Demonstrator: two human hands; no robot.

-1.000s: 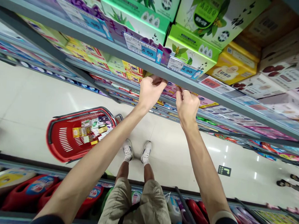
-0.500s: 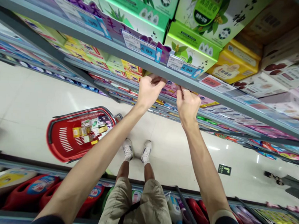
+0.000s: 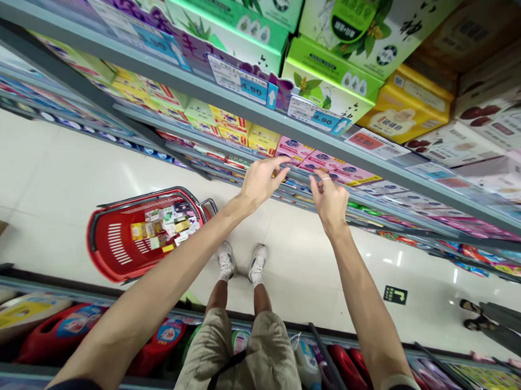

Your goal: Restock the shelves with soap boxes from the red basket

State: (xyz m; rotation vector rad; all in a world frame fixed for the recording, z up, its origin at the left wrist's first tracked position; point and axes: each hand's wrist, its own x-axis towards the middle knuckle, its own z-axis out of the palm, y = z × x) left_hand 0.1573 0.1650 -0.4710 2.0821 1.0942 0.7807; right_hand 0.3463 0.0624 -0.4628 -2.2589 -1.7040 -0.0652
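Neatly stacked pink boxes (image 3: pixel 323 160), blue-printed, some yellow-edged; left hand (image 3: pixel 261 181), right hand (image 3: pixel 331 200) near, each grip loosely parted.

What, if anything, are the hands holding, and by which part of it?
Nothing is held: the left hand and right hand are empty, fingers parted, near the small pink rectangular boxes.

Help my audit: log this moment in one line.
left hand: open, near pink boxes; right hand: open, near pink boxes; basket: on floor
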